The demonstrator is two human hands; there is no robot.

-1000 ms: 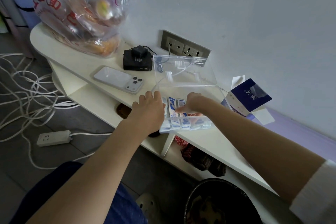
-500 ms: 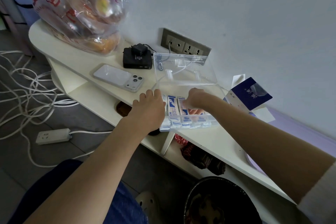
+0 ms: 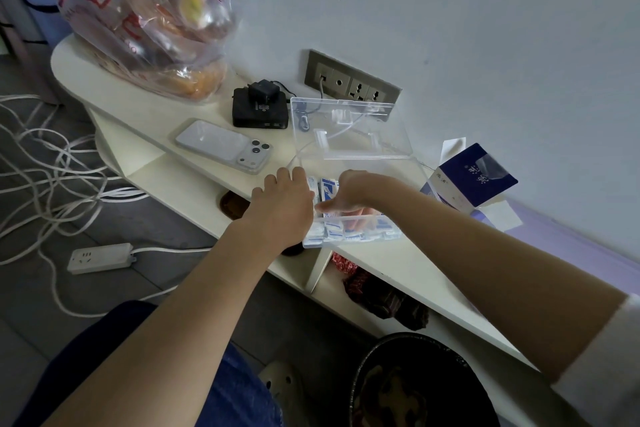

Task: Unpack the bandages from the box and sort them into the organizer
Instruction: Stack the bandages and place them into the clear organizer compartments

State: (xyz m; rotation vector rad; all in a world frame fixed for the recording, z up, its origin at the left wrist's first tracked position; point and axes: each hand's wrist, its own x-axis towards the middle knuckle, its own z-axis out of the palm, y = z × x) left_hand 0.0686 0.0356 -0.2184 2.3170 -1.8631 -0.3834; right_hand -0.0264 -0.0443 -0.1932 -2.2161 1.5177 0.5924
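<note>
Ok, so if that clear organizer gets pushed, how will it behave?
Probably light and stiff: the organizer is thin clear plastic holding only small bandages. It would likely slide easily on the smooth shelf, and its raised lid may make it tip backward.

left hand [image 3: 284,208] rests against organizer [image 3: 349,240] wall at 9 o'clock | right hand [image 3: 349,192] inside it, fingers down on bandages [image 3: 328,186] | lid [image 3: 349,135] open at 12 o'clock | blue box [image 3: 474,180] at 2 o'clock, apart
</note>
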